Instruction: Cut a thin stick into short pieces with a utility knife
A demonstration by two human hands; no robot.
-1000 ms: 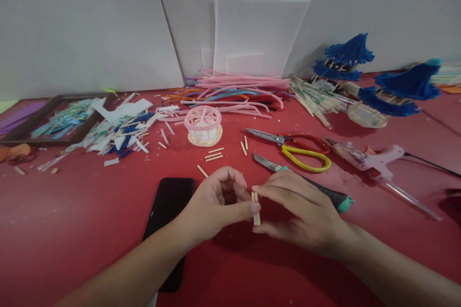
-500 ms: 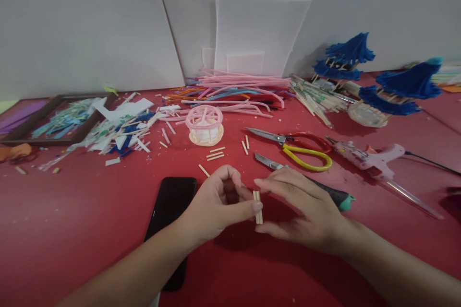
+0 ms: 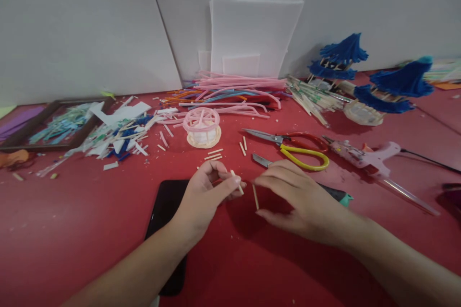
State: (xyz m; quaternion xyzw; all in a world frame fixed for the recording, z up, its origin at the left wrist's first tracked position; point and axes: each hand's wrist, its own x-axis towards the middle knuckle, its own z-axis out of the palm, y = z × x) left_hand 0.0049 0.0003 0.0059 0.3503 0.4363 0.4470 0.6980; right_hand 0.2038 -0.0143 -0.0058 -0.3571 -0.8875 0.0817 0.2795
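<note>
Between thumb and fingers, my left hand [image 3: 207, 192] pinches a short pale wooden stick [image 3: 236, 183]. My right hand [image 3: 295, 196] grips another short wooden stick [image 3: 255, 197] by its ends, thumb below and fingers above, a small gap away from the left one. Beyond the hands, several cut sticks [image 3: 213, 154] lie on the red table [image 3: 230, 268], with two more sticks [image 3: 243, 146] to their right. Behind them stands a small round model [image 3: 202, 129] with a pink ring top and a pale base. The right hand partly covers a utility knife [image 3: 261, 159].
Scissors [image 3: 288, 143] and a pink glue gun [image 3: 370, 158] lie to the right. A black phone [image 3: 163, 216] is under my left forearm. Pink pipe cleaners [image 3: 241, 81], a scrap pile [image 3: 122, 134] and a frame [image 3: 61, 141] line the back. Two blue-roofed models [image 3: 399, 86] stand back right.
The sticks that were together at the left fingertips are now apart, one in each hand. My left hand has moved left. The view has shifted slightly.
</note>
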